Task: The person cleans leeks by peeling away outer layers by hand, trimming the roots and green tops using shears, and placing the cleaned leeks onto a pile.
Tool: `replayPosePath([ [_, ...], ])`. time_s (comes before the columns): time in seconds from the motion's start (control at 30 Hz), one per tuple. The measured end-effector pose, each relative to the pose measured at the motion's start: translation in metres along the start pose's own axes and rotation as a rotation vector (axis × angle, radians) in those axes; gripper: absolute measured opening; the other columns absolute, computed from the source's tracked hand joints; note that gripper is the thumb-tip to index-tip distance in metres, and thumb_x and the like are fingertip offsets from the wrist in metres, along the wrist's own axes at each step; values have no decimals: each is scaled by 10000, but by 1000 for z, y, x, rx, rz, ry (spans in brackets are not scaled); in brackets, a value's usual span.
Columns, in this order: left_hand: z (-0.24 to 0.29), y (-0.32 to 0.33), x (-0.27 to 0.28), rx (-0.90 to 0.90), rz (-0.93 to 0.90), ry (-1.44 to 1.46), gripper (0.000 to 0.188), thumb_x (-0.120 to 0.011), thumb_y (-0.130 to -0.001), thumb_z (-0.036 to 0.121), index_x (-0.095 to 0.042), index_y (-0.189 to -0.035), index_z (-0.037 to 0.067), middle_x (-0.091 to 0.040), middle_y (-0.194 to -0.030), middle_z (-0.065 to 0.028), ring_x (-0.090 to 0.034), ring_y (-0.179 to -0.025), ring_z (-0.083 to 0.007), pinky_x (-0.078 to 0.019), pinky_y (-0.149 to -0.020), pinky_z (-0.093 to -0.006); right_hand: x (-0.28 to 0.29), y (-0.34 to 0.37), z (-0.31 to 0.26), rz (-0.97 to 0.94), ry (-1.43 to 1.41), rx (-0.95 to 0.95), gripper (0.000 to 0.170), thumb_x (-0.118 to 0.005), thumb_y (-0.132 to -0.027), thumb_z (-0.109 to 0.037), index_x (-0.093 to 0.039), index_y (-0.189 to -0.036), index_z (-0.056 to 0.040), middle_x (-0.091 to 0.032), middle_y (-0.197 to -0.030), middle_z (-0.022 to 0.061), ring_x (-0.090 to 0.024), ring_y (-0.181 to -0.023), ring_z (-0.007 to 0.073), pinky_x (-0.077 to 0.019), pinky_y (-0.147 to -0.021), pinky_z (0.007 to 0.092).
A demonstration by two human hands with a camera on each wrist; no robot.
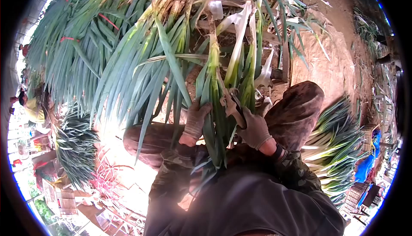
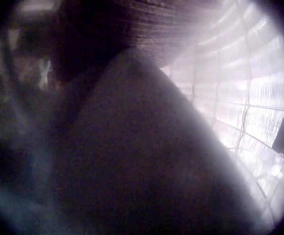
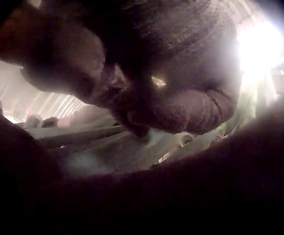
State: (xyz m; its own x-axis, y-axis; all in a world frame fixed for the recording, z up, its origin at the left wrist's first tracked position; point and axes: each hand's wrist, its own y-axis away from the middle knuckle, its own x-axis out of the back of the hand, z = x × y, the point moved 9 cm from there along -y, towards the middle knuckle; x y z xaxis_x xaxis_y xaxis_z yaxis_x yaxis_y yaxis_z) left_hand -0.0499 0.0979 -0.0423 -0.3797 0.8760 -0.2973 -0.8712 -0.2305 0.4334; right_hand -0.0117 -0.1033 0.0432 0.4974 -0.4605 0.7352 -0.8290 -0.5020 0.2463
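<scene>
In the head view, a bunch of leeks (image 1: 210, 75) stands across the lap, roots away from the body and green leaves toward it. My gloved left hand (image 1: 196, 120) grips the green leaves at the bunch's left side, thumb laid over them. On the right side, my gloved right hand (image 1: 256, 128) curls its fingers round a withered tan leaf strip (image 1: 231, 106). Something dark and narrow shows beside that strip. Other leeks with white shafts (image 1: 238, 42) lie just beyond the right hand. The right wrist view shows curled gloved fingers (image 3: 181, 110) over blurred leaves; the left wrist view is mostly dark.
A large heap of leeks (image 1: 77, 51) with red ties fills the upper left. Another pile of leeks (image 1: 332, 143) lies at the right, and a smaller pile (image 1: 75, 143) at the left. Red ties (image 1: 107, 178) are scattered on the floor. Bent knees (image 1: 296, 107) flank the bunch.
</scene>
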Motion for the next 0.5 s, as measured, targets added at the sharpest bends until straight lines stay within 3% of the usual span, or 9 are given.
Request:
replayPosePath([
  [0.27, -8, -7, 5, -16, -21, 32, 345, -633, -940, 97, -595, -1260, -27, -676, -1064, -64, -628, -925, -135, -514, -812, -271, 4, -61, 0, 75, 48, 13, 435, -684, -790, -188, -473, -1133, -24, -655, -809, 275, -645, -772, 486, -516, -690, 555],
  [0.5, -18, -11, 17, 45, 20, -11, 375, -646, -937, 137, -598, -1271, -26, -680, -1073, -66, -627, -926, -132, -513, -815, -277, 11, -127, 2, 101, 132, 45, 434, -715, -822, -260, -519, -1131, -28, -673, -816, 254, -669, -783, 459, -530, -717, 541],
])
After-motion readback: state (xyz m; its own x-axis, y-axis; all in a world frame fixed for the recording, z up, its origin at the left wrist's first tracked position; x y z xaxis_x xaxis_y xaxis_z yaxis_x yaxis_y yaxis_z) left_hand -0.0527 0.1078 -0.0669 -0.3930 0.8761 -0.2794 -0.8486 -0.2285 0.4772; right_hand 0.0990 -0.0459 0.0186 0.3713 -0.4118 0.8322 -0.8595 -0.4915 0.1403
